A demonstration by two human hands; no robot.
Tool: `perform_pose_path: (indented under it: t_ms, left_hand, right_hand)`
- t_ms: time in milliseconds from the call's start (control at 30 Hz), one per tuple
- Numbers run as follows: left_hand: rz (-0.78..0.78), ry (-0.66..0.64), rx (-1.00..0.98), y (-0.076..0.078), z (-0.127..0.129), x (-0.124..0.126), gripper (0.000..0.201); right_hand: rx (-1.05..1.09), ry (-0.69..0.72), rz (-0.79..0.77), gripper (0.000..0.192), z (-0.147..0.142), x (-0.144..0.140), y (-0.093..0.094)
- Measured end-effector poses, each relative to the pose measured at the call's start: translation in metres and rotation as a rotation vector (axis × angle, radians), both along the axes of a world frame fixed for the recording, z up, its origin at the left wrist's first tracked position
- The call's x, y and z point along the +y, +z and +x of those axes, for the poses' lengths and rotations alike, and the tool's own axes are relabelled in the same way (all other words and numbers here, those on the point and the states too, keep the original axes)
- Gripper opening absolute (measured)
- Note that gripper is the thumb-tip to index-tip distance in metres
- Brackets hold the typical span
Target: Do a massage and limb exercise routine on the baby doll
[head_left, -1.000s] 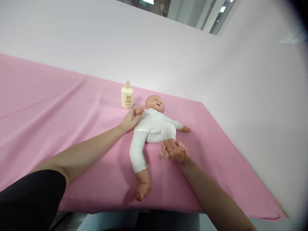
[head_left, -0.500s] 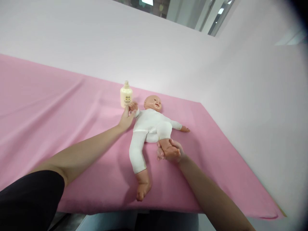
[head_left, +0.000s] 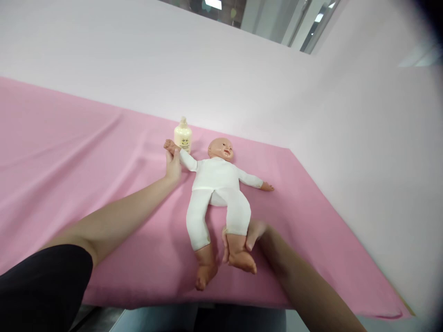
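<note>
A baby doll [head_left: 216, 182] in a white bodysuit lies on its back on a pink cloth [head_left: 86, 152], head toward the wall. My left hand [head_left: 172, 167] grips the doll's wrist, with that arm stretched out up and to the left. My right hand [head_left: 252, 234] holds the ankle of the doll's leg on the right, which lies straight with its foot near the front edge. A cream lotion bottle [head_left: 182, 134] stands just behind the doll's raised hand.
The pink cloth covers a wide table that ends at a front edge [head_left: 180, 305] close to me. A pale wall [head_left: 207, 78] rises right behind the table and along its right side.
The doll's bent leg has been pulled straight toward me by my right hand. My left hand has drawn the doll's arm outward and up toward the bottle.
</note>
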State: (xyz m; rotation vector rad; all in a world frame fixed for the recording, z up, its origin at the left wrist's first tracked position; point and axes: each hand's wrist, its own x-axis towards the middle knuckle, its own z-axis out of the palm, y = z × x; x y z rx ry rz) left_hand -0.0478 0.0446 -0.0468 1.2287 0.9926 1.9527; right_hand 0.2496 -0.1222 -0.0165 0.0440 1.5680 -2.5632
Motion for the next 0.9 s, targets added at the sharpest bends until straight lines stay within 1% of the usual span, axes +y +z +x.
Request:
perform_pose_path:
  t_ms: [67, 133, 167, 200, 267, 333, 400, 467, 567, 667, 733, 800, 867, 900]
  left_hand:
    - [0.08, 0.037, 0.06, 0.011, 0.009, -0.014, 0.057]
    - [0.171, -0.029, 0.242, 0.02, 0.017, -0.029, 0.054]
    - [0.222, -0.08, 0.361, 0.024, 0.02, -0.036, 0.051]
    - [0.279, -0.137, 0.488, 0.028, 0.023, -0.043, 0.048]
    - [0.399, -0.243, 0.736, 0.033, 0.025, -0.052, 0.044]
    - [0.501, -0.315, 0.924, 0.037, 0.026, -0.057, 0.044]
    - [0.558, -0.345, 1.025, 0.039, 0.026, -0.057, 0.044]
    - [0.575, -0.354, 1.061, 0.039, 0.026, -0.056, 0.043]
    - [0.571, -0.352, 1.09, 0.039, 0.025, -0.054, 0.042]
    - [0.551, -0.352, 1.111, 0.04, 0.025, -0.055, 0.045]
    - [0.53, -0.348, 1.078, 0.041, 0.026, -0.057, 0.047]
    - [0.483, -0.321, 0.968, 0.04, 0.027, -0.059, 0.048]
    - [0.403, -0.259, 0.769, 0.039, 0.028, -0.058, 0.048]
    - [0.352, -0.218, 0.644, 0.039, 0.027, -0.056, 0.047]
  right_hand:
    - [0.083, -0.21, -0.113, 0.063, 0.004, -0.001, -0.011]
    - [0.211, -0.385, -0.177, 0.062, 0.006, -0.003, -0.015]
    - [0.258, -0.486, -0.197, 0.06, 0.007, -0.004, -0.014]
    - [0.276, -0.589, -0.213, 0.058, 0.006, -0.004, -0.01]
    - [0.222, -0.808, -0.27, 0.051, 0.004, -0.005, 0.002]
    - [0.145, -0.954, -0.334, 0.045, 0.002, -0.005, 0.013]
    - [0.089, -1.044, -0.392, 0.043, 0.001, -0.004, 0.02]
    - [0.056, -1.097, -0.434, 0.044, 0.0, -0.002, 0.021]
    - [0.035, -1.12, -0.459, 0.045, -0.001, 0.0, 0.019]
    - [0.029, -1.134, -0.448, 0.045, -0.002, -0.001, 0.02]
    - [0.041, -1.133, -0.425, 0.045, -0.002, -0.003, 0.022]
    - [0.067, -1.092, -0.377, 0.045, -0.003, -0.006, 0.023]
    - [0.111, -1.009, -0.297, 0.045, -0.001, -0.008, 0.02]
    - [0.137, -0.944, -0.25, 0.046, 0.0, -0.009, 0.016]
